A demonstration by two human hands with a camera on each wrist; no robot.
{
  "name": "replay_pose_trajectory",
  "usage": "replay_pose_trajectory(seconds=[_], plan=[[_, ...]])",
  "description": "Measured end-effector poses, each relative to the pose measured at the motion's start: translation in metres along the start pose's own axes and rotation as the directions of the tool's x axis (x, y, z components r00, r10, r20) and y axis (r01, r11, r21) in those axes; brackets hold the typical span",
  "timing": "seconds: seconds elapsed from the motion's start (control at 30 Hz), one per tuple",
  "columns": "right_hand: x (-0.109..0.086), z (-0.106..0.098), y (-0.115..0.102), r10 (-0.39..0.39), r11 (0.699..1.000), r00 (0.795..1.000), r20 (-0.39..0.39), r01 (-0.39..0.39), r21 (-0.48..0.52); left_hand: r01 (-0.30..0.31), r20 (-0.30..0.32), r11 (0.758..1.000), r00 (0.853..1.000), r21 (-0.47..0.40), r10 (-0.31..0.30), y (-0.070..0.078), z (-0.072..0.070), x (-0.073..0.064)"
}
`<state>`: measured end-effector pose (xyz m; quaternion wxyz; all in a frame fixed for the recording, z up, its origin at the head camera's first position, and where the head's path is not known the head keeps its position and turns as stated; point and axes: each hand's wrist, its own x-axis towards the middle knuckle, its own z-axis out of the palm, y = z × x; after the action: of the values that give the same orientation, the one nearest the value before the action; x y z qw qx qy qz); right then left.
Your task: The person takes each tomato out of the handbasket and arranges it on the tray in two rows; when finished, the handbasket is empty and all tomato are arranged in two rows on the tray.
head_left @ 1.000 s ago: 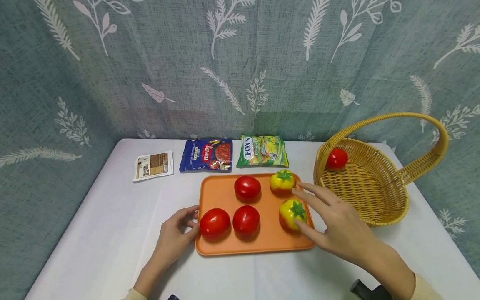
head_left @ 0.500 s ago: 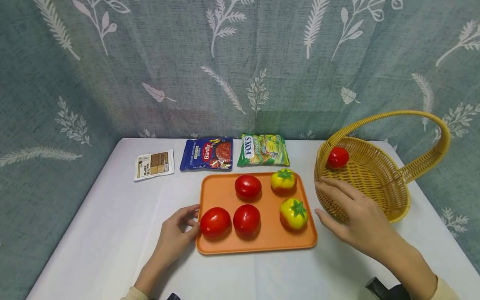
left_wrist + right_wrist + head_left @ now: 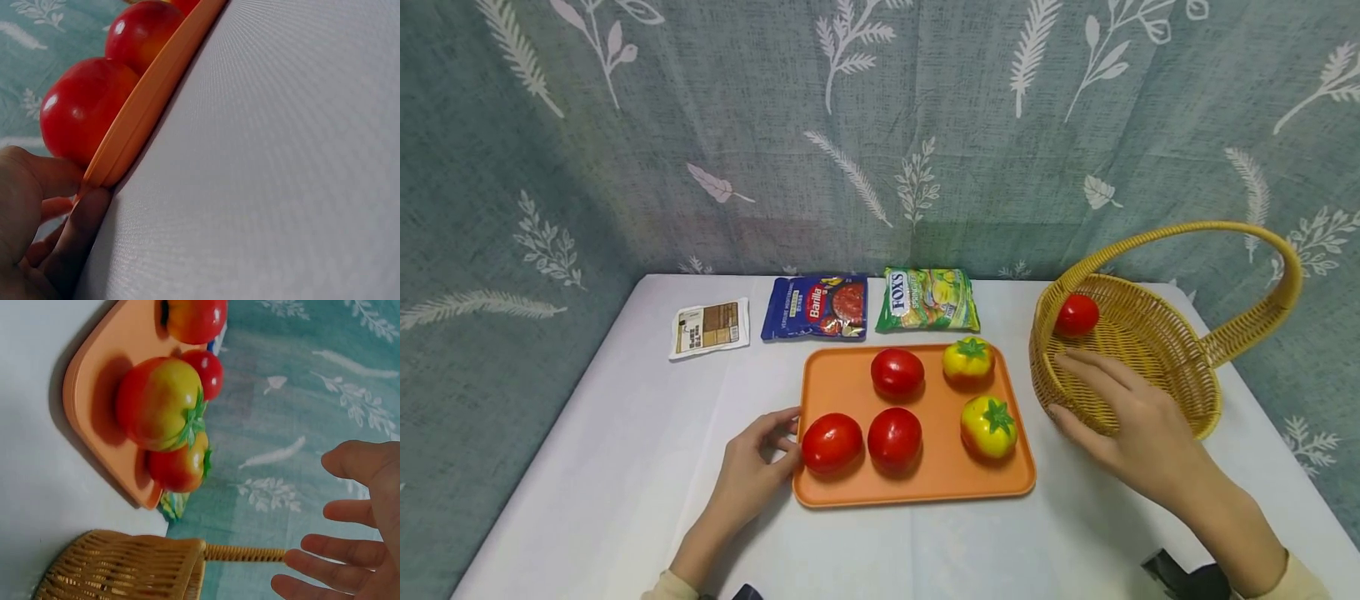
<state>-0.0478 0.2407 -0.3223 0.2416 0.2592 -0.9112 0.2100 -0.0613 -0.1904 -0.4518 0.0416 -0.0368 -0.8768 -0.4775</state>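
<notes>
My left hand point(image 3: 751, 468) pinches the left rim of an orange tray point(image 3: 936, 475). In the left wrist view, thumb and fingers lie on both sides of the tray's edge point(image 3: 134, 128). On the tray sit three plain red tomatoes, one nearest that hand point(image 3: 832, 442), and two yellow-red tomatoes with green leafy tops, the nearer one point(image 3: 989, 427) at the right. My right hand point(image 3: 1142, 429) is at the near left side of a wicker basket point(image 3: 1043, 379), holding nothing. Its fingers are spread in the right wrist view. A red tomato point(image 3: 1077, 315) lies inside the basket.
Behind the tray lie a blue Barilla pouch point(image 3: 815, 308) and a green Fox's candy bag point(image 3: 927, 300). A small white-and-brown packet point(image 3: 709, 328) lies farther left. The basket's tall handle point(image 3: 1180, 229) arches above it. A patterned curtain point(image 3: 775, 192) hangs behind the white table.
My right hand has moved right, away from the yellow-red tomatoes, to the basket's near left side. The left hand stays on the tray, and the tomatoes keep their places.
</notes>
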Motion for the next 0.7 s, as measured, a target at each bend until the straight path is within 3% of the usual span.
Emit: replay_pose_trajectory(seconds=[0.43, 0.7], plan=[[0.005, -0.006, 0.022, 0.006, 0.997, 1.000, -0.024, -0.008, -0.073, 0.009, 0.007, 1.000, 1.000, 0.001, -0.009, 0.002, 0.001, 0.001], [0.011, -0.006, 0.033, 0.020, 0.998, 1.000, -0.020, -0.021, -0.065, 0.023, 0.008, 1.000, 1.000, 0.011, -0.023, 0.002, 0.001, 0.001]])
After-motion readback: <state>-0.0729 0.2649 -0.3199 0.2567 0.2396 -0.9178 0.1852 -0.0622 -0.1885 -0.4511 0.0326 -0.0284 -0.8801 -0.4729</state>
